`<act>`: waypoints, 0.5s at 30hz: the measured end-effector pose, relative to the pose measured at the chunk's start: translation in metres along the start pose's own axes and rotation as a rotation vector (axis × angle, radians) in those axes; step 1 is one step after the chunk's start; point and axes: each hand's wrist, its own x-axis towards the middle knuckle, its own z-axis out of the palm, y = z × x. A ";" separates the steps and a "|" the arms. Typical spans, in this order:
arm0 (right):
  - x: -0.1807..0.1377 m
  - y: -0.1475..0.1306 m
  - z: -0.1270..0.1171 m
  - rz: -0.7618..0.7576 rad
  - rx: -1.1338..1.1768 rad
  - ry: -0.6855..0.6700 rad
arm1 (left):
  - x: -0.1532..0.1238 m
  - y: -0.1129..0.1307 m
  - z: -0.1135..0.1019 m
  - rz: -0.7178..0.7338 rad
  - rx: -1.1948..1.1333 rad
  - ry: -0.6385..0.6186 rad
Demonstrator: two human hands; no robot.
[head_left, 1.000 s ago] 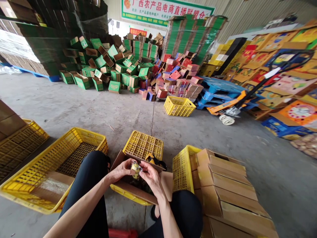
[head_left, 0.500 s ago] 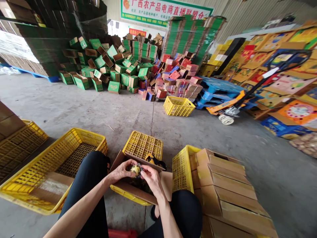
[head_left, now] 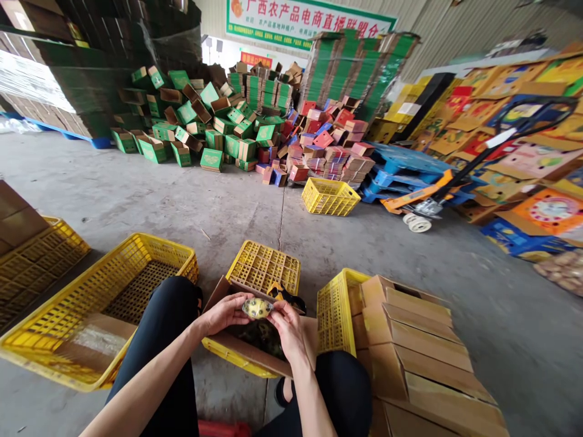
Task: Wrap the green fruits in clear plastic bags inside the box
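Between my two hands is a small yellow, dark-spotted piece in clear wrap, apparently a wrapped fruit. The fingers of my left hand pinch its left end, while my right hand grips the wrap at its right end. Below them an uncovered cardboard box sits on a yellow crate. Dark contents lie inside that box, too dim to make out. Just behind the right hand rests an orange and black tool, possibly a tape dispenser.
To my left stands a large yellow crate with a flat carton inside. On the right, several closed cartons are stacked beside another yellow crate. Farther off are a yellow basket, a pallet jack and heaped green boxes.
The yellow wrapped piece has turned lengthwise between my hands and shows more fully. My hands have moved slightly apart, with the right one shifting rightward.
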 end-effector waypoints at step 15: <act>-0.005 -0.001 0.000 -0.157 -0.322 -0.084 | -0.005 0.002 0.004 0.139 0.091 0.037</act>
